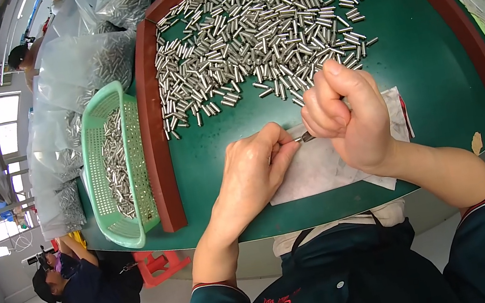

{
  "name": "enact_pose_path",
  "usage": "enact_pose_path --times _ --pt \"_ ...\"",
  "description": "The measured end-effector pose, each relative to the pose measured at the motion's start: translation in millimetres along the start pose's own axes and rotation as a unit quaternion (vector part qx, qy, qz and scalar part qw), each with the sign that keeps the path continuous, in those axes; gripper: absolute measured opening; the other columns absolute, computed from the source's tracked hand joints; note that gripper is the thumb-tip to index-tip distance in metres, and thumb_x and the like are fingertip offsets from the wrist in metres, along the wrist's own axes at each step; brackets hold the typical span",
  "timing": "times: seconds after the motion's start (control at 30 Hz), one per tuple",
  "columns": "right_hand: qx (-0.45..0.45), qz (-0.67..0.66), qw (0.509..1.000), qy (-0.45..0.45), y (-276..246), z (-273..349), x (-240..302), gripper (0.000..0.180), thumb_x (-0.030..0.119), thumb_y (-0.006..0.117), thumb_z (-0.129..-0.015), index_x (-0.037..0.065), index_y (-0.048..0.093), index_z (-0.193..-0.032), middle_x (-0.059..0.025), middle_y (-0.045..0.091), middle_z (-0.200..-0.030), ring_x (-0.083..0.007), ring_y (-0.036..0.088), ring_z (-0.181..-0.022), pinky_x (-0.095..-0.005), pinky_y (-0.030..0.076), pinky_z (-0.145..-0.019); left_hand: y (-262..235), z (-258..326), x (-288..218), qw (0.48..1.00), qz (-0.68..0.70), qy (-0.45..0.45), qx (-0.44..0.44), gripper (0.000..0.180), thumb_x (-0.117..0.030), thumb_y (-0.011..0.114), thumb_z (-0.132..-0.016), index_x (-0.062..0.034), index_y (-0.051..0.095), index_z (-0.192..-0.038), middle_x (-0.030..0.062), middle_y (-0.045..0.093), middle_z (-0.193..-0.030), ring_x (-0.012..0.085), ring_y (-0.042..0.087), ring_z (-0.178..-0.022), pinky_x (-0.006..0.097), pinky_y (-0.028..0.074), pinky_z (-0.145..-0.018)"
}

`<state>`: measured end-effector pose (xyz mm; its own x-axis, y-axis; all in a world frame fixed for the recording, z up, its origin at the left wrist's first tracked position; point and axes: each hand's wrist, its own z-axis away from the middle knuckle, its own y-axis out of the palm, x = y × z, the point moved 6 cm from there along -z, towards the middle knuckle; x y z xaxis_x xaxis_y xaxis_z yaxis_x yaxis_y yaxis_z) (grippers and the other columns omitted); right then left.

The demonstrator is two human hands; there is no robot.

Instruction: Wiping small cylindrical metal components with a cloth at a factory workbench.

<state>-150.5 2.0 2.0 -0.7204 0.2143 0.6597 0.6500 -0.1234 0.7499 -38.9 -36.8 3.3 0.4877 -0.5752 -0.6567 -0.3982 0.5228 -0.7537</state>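
Observation:
My left hand (252,172) pinches a small shiny metal pin (298,139) between thumb and forefinger, above the front of the green tabletop. My right hand (348,111) is closed like a fist, thumb on top. From under its fingers a short dark metal piece (308,136) sticks out and meets the end of the pin, or nearly so; the rest is hidden in the fist. Beneath both hands lies a smudged white cloth or sheet (314,175). Beyond them spreads a large heap of loose short metal pins (256,40).
Dark red rails (157,133) border the green table (418,51). At left, a light green plastic basket (142,223) holds many pins, beside clear bags (65,72) of metal parts. Other people, one a seated person in dark clothes (94,282), and a red stool (159,265) are at left.

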Motion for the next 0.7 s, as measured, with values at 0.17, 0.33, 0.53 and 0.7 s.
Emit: enact_pose_path --times 0.17,0.33,0.53,0.7 --pt "0.003 -0.002 1.0 0.003 0 1 -2 0.038 0.019 0.034 -0.088 0.009 0.029 -0.052 0.0034 0.027 -0.046 -0.005 0.022 -0.042 -0.0221 0.018 -0.04 0 0 -2 1.0 -0.002 0.009 -0.006 0.01 -0.004 0.063 -0.071 0.0002 0.054 -0.07 0.0072 0.051 -0.052 0.0135 0.043 -0.042 0.026 0.035 -0.041" --pt "0.001 0.011 1.0 -0.003 0 2 -5 0.038 0.019 0.034 -0.088 0.008 0.029 -0.051 0.0036 0.027 -0.046 -0.0048 0.024 -0.043 -0.0216 0.019 -0.04 0 -1 -1 1.0 0.002 -0.011 0.009 0.011 -0.005 0.061 -0.071 0.0003 0.051 -0.069 0.0134 0.053 -0.055 0.0291 0.052 -0.048 0.034 0.039 -0.044" --pt "0.009 0.123 0.991 -0.049 7 7 -4 0.041 0.021 0.03 -0.088 0.01 0.027 -0.049 0.0015 0.026 -0.043 -0.0078 0.021 -0.04 -0.0242 0.019 -0.04 0 -2 1 1.0 0.02 -0.009 -0.002 0.012 -0.004 0.062 -0.069 0.0008 0.051 -0.066 0.0138 0.051 -0.052 0.0293 0.052 -0.047 0.034 0.039 -0.044" --pt "0.046 0.184 0.979 -0.071 12 12 -3 0.037 0.019 0.037 -0.085 -0.006 0.053 -0.063 -0.0033 0.05 -0.055 -0.008 0.042 -0.051 -0.0234 0.033 -0.046 -1 -3 -4 1.0 0.012 0.009 -0.008 0.013 -0.004 0.062 -0.069 0.001 0.051 -0.065 0.0139 0.051 -0.052 0.0292 0.051 -0.046 0.034 0.039 -0.043"
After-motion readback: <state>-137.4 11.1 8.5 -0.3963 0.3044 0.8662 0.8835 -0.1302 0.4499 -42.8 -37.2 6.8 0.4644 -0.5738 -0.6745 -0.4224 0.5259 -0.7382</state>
